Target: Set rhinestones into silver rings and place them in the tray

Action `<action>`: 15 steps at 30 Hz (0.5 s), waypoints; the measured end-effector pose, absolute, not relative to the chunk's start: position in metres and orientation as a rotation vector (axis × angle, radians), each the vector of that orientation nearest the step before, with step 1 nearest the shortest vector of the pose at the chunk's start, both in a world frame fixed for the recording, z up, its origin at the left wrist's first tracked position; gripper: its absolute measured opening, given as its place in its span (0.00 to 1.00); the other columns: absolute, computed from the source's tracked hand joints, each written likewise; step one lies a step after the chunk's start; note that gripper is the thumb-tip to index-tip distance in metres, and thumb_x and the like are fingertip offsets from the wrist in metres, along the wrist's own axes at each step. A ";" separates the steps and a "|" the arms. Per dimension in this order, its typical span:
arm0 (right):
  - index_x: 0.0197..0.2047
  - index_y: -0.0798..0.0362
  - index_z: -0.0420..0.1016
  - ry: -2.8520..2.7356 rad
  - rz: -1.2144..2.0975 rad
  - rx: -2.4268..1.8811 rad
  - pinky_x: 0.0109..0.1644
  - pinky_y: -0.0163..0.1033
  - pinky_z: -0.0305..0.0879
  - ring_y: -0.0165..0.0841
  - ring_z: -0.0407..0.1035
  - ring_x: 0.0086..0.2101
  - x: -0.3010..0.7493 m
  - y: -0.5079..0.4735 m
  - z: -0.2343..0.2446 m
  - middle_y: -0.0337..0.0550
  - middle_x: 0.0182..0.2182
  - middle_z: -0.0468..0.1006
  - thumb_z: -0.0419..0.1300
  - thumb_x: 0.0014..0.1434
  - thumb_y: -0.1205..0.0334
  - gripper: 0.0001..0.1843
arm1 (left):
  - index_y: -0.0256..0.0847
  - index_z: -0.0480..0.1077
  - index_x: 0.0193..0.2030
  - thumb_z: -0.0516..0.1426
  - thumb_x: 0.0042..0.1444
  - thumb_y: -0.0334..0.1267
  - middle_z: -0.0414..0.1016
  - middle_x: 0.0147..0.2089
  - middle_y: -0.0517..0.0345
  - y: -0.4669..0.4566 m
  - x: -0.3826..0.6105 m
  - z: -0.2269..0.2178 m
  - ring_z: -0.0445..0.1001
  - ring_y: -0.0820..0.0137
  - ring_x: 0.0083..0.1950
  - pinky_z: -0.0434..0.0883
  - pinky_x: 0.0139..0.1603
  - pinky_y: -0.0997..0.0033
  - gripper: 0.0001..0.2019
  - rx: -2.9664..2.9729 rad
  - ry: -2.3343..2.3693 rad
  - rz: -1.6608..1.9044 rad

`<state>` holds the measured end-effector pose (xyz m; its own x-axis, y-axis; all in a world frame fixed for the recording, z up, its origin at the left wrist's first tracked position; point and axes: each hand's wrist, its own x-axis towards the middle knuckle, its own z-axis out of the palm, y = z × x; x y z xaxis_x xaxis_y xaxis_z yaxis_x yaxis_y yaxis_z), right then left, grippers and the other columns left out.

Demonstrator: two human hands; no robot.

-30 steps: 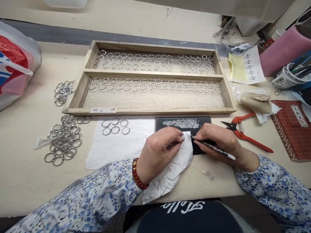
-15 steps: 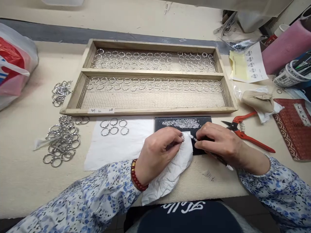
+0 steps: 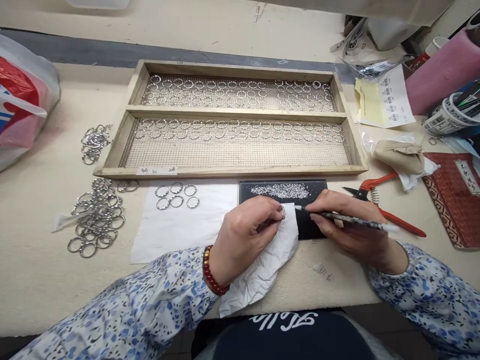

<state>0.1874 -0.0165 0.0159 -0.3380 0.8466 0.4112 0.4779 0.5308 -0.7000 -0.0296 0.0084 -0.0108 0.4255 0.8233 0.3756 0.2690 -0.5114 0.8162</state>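
The left hand (image 3: 243, 235) has its fingers (image 3: 268, 214) closed in a pinch on a small ring (image 3: 282, 212), with a crumpled tissue (image 3: 258, 275) under the palm. The right hand (image 3: 345, 234) has its fingers closed around a thin stick (image 3: 348, 218), held almost flat, and its tip comes just beside the ring. Both wrists lie low on the tabletop (image 3: 37, 280), forearms pointing inward. Behind the hands is a black tray (image 3: 245, 192) with tiny stones (image 3: 281, 190), then a wooden frame (image 3: 236, 171) with rows of rings. Red shears (image 3: 412, 228) lie at the right, and a pile of loose rings (image 3: 97, 215) at the left.
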 end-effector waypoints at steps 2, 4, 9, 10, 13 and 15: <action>0.43 0.54 0.74 -1.838 0.655 -1.192 0.34 0.37 0.70 0.32 0.73 0.32 0.183 -0.019 0.011 0.43 0.32 0.77 0.61 0.59 0.72 0.08 | 0.37 0.73 0.32 0.60 0.52 0.22 0.80 0.37 0.52 0.009 -0.029 -0.011 0.79 0.66 0.40 0.78 0.40 0.67 0.07 2.005 0.921 1.045; 0.41 0.54 0.75 -1.751 0.686 -1.270 0.30 0.36 0.69 0.31 0.72 0.29 0.179 -0.020 0.008 0.41 0.30 0.77 0.61 0.59 0.70 0.06 | 0.37 0.73 0.32 0.60 0.52 0.22 0.80 0.36 0.52 0.009 -0.029 -0.012 0.79 0.66 0.40 0.78 0.40 0.67 0.07 2.010 0.919 1.046; 0.37 0.54 0.73 -1.762 0.637 -1.296 0.31 0.32 0.67 0.27 0.70 0.28 0.173 -0.016 0.003 0.38 0.28 0.74 0.60 0.59 0.71 0.03 | 0.37 0.73 0.32 0.60 0.52 0.22 0.80 0.37 0.51 0.009 -0.030 -0.011 0.79 0.66 0.40 0.78 0.40 0.67 0.07 2.013 0.921 1.035; 0.37 0.54 0.73 -1.769 0.615 -1.293 0.31 0.32 0.66 0.26 0.69 0.28 0.172 -0.015 0.003 0.37 0.28 0.73 0.59 0.59 0.71 0.04 | 0.37 0.72 0.33 0.60 0.52 0.22 0.80 0.37 0.51 0.009 -0.030 -0.011 0.79 0.66 0.40 0.78 0.40 0.66 0.07 2.010 0.923 1.032; 0.36 0.54 0.72 -1.815 0.567 -1.252 0.30 0.31 0.65 0.26 0.68 0.28 0.171 -0.014 0.002 0.37 0.29 0.73 0.58 0.59 0.72 0.04 | 0.37 0.72 0.32 0.60 0.52 0.22 0.80 0.37 0.51 0.009 -0.029 -0.011 0.79 0.66 0.40 0.78 0.40 0.66 0.07 2.004 0.926 1.030; 0.36 0.55 0.72 -1.853 0.545 -1.225 0.31 0.32 0.66 0.26 0.69 0.29 0.170 -0.014 0.001 0.38 0.29 0.74 0.58 0.59 0.72 0.04 | 0.37 0.72 0.32 0.60 0.52 0.21 0.80 0.37 0.51 0.009 -0.029 -0.011 0.78 0.66 0.40 0.77 0.40 0.66 0.07 2.007 0.923 1.032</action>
<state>0.1700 -0.0136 0.0009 -0.1817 0.8985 0.3996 0.5392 0.4309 -0.7236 -0.0289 0.0094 -0.0113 0.4317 0.8229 0.3695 0.2757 -0.5103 0.8146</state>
